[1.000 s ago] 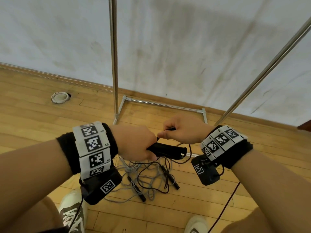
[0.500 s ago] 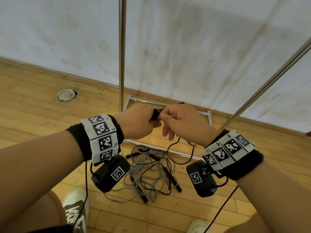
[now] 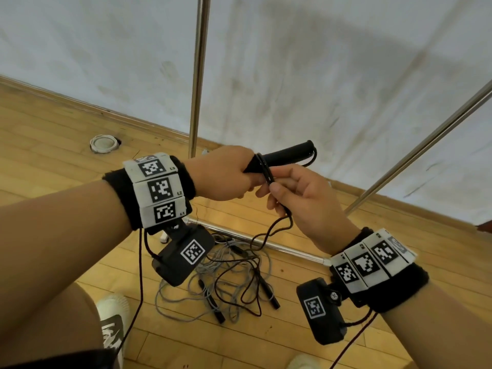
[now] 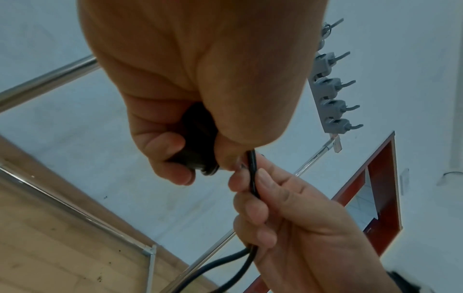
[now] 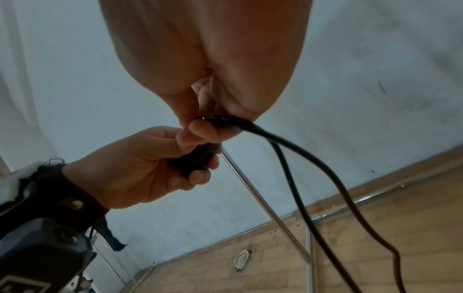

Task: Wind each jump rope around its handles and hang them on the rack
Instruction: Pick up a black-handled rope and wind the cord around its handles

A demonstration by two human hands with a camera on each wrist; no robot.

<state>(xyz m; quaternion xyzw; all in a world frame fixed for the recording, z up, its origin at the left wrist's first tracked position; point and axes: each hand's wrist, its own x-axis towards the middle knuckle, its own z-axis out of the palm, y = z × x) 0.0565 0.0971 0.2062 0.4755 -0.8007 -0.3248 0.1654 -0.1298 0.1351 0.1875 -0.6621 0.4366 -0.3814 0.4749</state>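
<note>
The handles (image 3: pixel 282 155) in the left hand (image 3: pixel 221 174) are matt black, and the rope (image 3: pixel 266 171) looped round them and pinched by the right hand (image 3: pixel 300 198) is glossy black. On the floor (image 3: pixel 53 145), honey-yellow wooden boards, lies a tangle of grey rope (image 3: pixel 183 312) mixed with black rope and black handles. The rack (image 3: pixel 198 75) is bare shiny silver metal. The wall (image 3: pixel 319 62) is off-white with dark grey smudges and streaks. Both wristbands (image 3: pixel 159 187) are black, carrying white tiles printed with black square-grid markers. The shoe (image 3: pixel 113 323) is white with dark grey panels. A white ring (image 3: pixel 103 143) sits on the boards.
</note>
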